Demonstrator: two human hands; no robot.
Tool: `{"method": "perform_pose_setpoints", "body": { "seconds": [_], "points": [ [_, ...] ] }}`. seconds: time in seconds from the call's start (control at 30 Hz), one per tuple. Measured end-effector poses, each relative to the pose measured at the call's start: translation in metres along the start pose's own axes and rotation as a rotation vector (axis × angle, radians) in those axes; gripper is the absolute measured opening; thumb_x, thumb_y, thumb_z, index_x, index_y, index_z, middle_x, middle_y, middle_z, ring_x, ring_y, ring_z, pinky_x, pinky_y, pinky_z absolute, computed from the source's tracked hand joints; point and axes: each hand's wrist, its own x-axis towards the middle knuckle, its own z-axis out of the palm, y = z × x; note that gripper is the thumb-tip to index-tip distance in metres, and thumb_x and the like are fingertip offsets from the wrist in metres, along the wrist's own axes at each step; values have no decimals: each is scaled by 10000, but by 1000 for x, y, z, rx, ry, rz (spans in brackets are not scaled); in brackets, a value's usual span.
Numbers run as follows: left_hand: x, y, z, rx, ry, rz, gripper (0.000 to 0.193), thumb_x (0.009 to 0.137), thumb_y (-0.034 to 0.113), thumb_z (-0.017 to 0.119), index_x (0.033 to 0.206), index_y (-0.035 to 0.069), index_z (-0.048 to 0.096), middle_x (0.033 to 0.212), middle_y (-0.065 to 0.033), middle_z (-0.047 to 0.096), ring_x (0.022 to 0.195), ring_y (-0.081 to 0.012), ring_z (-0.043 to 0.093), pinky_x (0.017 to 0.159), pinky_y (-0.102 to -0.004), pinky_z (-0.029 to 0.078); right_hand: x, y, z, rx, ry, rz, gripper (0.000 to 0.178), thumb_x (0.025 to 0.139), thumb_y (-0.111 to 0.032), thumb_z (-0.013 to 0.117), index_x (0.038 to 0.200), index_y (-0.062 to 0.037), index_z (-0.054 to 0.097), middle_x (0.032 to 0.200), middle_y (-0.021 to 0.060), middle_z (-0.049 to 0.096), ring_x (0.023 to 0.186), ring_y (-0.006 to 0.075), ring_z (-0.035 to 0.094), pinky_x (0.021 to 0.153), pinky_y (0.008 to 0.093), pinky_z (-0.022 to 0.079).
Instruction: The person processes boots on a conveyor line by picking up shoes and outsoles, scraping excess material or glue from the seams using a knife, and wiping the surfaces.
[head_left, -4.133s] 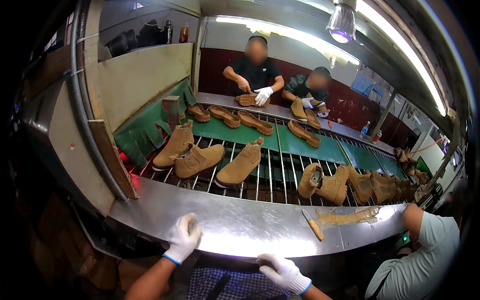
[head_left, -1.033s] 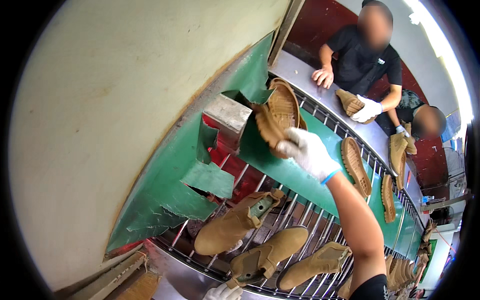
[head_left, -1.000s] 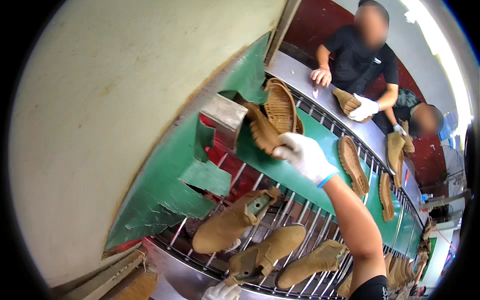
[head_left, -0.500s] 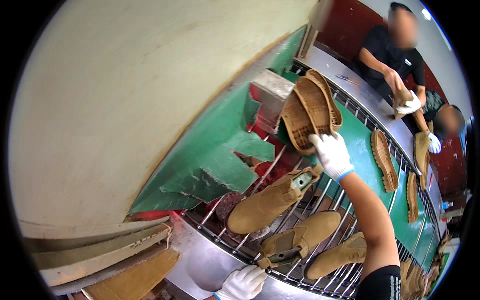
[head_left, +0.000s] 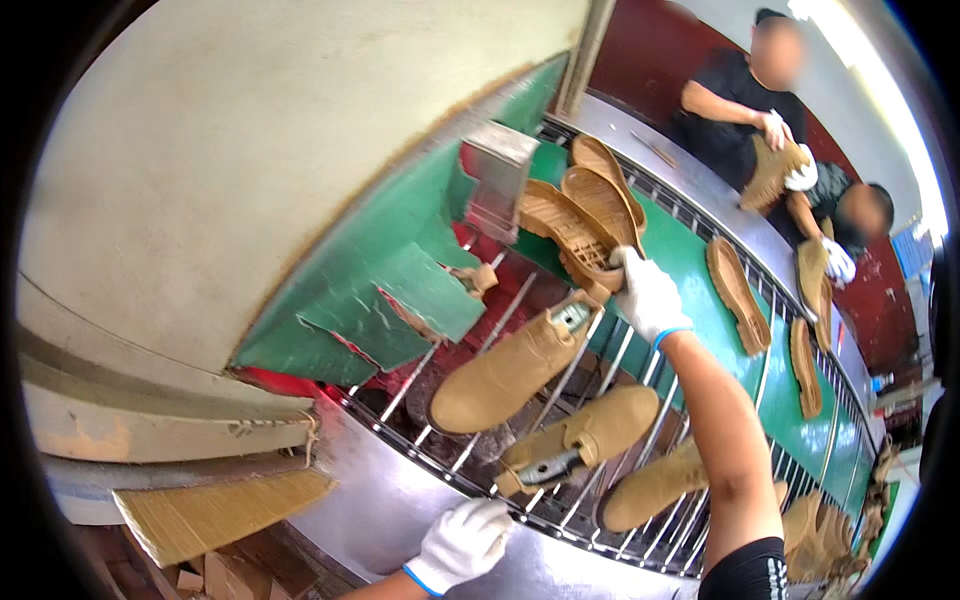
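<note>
My right hand (head_left: 650,297), in a white glove, reaches far forward and grips the heel end of a tan shoe sole (head_left: 565,225). That sole is tilted up and lies partly over two other soles (head_left: 606,205) on the green surface. Just below it, a tan ankle boot (head_left: 505,378) lies on the metal bars with a green last in its opening. Two more tan boots (head_left: 610,425) lie nearer to me, one partly behind my right forearm. My left hand (head_left: 465,543), also gloved, rests on the metal table edge, fingers loosely bent and holding nothing.
Green sheeting with torn edges (head_left: 400,300) and a grey block (head_left: 497,180) stand left of the bars. More soles (head_left: 740,295) lie along the right side. Two people across the metal ledge (head_left: 640,140) handle boots. A cardboard piece (head_left: 225,510) juts out at lower left.
My right hand has taken hold of the sole and pulled it up and leftward off the stack. The left hand has slid a little along the table edge. The whole view has shifted.
</note>
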Motion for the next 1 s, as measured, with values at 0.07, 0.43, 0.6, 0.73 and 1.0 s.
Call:
{"method": "perform_pose_setpoints", "body": {
  "seconds": [0.07, 0.43, 0.6, 0.73, 1.0],
  "points": [
    [-2, -2, 0, -28, 6, 11, 214, 822, 134, 785, 1024, 113, 719, 1143, -79, 726, 1032, -329, 713, 854, -448, 602, -27, -5, -35, 13, 12, -47, 453, 865, -117, 779, 1263, -198, 577, 1035, 245, 727, 990, 493, 695, 850, 569, 556],
    [-28, -1, 2, -106, 69, 137, 317, 821, 186, 846, 1085, 84, 703, 1147, -142, 727, 1083, -372, 690, 972, -481, 558, -348, -105, -218, -182, 126, -106, 393, 776, 3, 747, 1132, -119, 634, 949, 145, 714, 878, 381, 712, 789, 482, 565],
    [-76, 70, -30, -1449, -274, -369, 957, 985, 402, 764, 1694, 84, 207, 1641, -241, 424, 1433, -394, 526, 1110, -488, 522, -508, -188, -174, -131, -31, -38, 317, 896, -174, 679, 1209, -142, 646, 791, 125, 694, 727, 366, 721, 627, 488, 564],
    [-149, 157, -19, -1249, -113, -464, 961, 1023, 222, 688, 1728, 47, 60, 1698, -221, 332, 1475, -338, 487, 1194, -450, 463, -632, -241, -82, 49, -171, -104, 614, 976, -80, 606, 1563, -222, 493, 901, 127, 686, 767, 308, 728, 633, 468, 605],
    [-173, 122, -96, -1093, 124, -456, 830, 899, -48, 508, 1693, 36, 280, 1518, -217, 565, 1259, -307, 660, 1103, -435, 545, -693, -213, -136, 272, 490, 13, 913, 921, -85, 758, 1679, 5, 258, 1201, 223, 728, 1026, 358, 738, 972, 456, 619]
  ]
}}
